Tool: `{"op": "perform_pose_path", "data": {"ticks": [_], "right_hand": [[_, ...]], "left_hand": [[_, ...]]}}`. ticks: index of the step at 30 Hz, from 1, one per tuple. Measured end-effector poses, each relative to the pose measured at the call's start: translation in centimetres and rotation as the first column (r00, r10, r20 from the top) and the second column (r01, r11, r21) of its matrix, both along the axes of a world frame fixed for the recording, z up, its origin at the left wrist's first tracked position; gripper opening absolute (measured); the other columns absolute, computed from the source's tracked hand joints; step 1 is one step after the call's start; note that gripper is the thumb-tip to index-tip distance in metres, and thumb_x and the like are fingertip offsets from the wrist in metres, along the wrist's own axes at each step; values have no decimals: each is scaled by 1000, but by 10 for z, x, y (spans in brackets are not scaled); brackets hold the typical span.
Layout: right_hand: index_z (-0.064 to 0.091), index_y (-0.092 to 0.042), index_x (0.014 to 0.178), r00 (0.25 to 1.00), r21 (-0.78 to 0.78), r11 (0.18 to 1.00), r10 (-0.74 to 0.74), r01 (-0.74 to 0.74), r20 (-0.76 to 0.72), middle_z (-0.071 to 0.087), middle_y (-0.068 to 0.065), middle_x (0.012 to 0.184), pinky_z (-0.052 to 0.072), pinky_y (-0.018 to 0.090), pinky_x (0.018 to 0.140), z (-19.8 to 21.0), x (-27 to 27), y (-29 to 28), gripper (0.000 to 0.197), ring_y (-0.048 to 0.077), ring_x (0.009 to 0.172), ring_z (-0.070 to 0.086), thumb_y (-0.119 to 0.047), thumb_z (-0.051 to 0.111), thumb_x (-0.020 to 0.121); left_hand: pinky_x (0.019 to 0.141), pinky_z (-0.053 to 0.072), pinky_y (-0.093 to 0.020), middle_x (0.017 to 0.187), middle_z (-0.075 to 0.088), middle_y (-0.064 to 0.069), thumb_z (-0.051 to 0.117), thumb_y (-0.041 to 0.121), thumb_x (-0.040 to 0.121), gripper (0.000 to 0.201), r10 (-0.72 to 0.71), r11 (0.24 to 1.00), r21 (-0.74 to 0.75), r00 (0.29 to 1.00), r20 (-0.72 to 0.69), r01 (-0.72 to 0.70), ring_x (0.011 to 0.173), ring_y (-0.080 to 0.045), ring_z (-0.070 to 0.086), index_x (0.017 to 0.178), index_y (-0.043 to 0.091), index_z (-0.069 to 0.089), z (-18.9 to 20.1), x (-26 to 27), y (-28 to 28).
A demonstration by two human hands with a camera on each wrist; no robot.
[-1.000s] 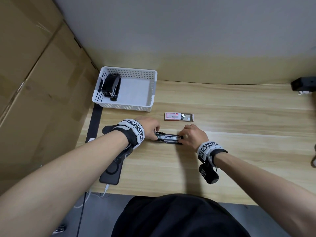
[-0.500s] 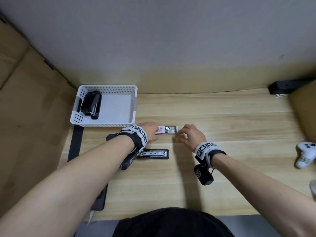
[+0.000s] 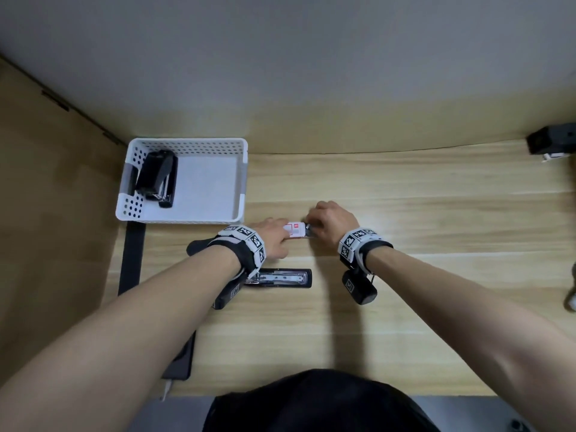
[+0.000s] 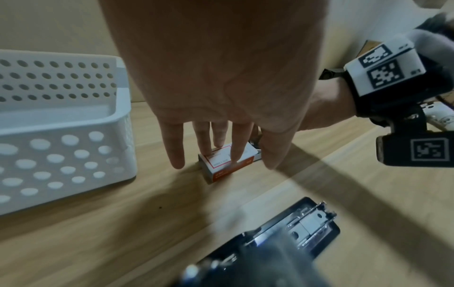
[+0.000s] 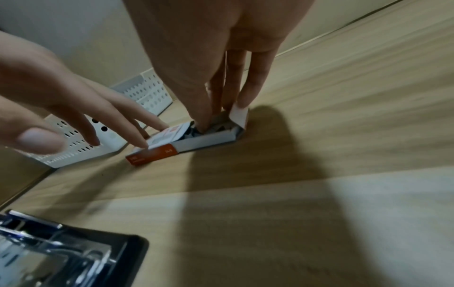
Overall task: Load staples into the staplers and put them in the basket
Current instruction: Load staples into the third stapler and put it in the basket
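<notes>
A small white and orange staple box (image 3: 294, 229) lies on the wooden table with its tray slid out to the right. My left hand (image 3: 282, 233) presses straight fingers (image 4: 234, 153) on the box sleeve (image 4: 221, 170). My right hand (image 3: 311, 227) reaches into the open tray (image 5: 209, 136), where thumb and fingertips (image 5: 203, 118) pinch at the staples. A black stapler (image 3: 277, 277) lies flipped open nearer me, its metal channel (image 4: 309, 223) exposed. Another black stapler (image 3: 157, 179) lies in the white perforated basket (image 3: 187, 213) at the far left.
A cardboard wall stands along the left. A black flat device (image 3: 177, 366) and a black strip (image 3: 132, 260) sit at the table's left edge. A black block (image 3: 551, 141) is at the far right, and a white controller (image 4: 437, 118) near the right edge.
Both hands left the opened stapler and moved back to the staple box. The left hand now holds the sleeve down and the right fingers went into the tray.
</notes>
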State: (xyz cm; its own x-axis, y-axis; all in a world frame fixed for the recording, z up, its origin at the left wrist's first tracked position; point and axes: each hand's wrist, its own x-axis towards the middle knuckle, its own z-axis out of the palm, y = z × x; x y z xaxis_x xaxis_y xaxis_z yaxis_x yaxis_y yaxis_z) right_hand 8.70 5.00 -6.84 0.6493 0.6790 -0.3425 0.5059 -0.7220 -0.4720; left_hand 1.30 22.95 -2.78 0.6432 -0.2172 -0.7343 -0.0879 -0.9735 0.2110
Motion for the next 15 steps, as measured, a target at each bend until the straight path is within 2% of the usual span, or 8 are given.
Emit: {"op": "perform_pose_path", "data": {"ticks": [3,6,9,11,15], "right_hand": [[68,-31,101,999,4,1000,2,-2,40,57,-3,102,49,35,73,-5,-1,-2,17,21,106,52,-32,65,85],[68,-31,103,997,17,1000,24,-26,77,56,-3,104,49,35,68,-7,-3,-4,18,20,105,52,-33,64,86],[69,-29,103,995,47,998,42,-47,86,56,-2,106,47,34,65,-8,-6,-3,19,21,104,52,-31,66,85],[69,-27,101,995,62,997,39,-44,87,56,-2,105,46,34,64,-9,-9,-2,18,21,103,53,-29,67,84],[71,-24,95,994,91,995,28,-37,101,57,-1,103,47,34,62,-12,-10,-5,12,21,102,54,-31,65,87]], "left_hand": [[93,45,-43,143,38,-6,54,33,88,39,-7,1000,10,1000,-8,7,123,-28,40,120,12,58,1,-2,2],[96,43,-42,149,33,-3,52,33,90,42,-13,999,36,1000,-28,14,130,-27,35,128,16,56,5,-3,2],[100,39,-43,156,26,-2,51,31,91,49,-9,999,43,999,-52,12,136,-28,30,138,18,47,9,-4,-1],[105,34,-42,161,15,-3,49,31,93,56,-22,998,54,997,-81,27,142,-28,23,147,19,37,12,-4,-2],[107,32,-42,163,8,-4,48,32,95,61,-36,997,70,994,-103,43,144,-29,20,151,19,28,14,-5,-5]]}}
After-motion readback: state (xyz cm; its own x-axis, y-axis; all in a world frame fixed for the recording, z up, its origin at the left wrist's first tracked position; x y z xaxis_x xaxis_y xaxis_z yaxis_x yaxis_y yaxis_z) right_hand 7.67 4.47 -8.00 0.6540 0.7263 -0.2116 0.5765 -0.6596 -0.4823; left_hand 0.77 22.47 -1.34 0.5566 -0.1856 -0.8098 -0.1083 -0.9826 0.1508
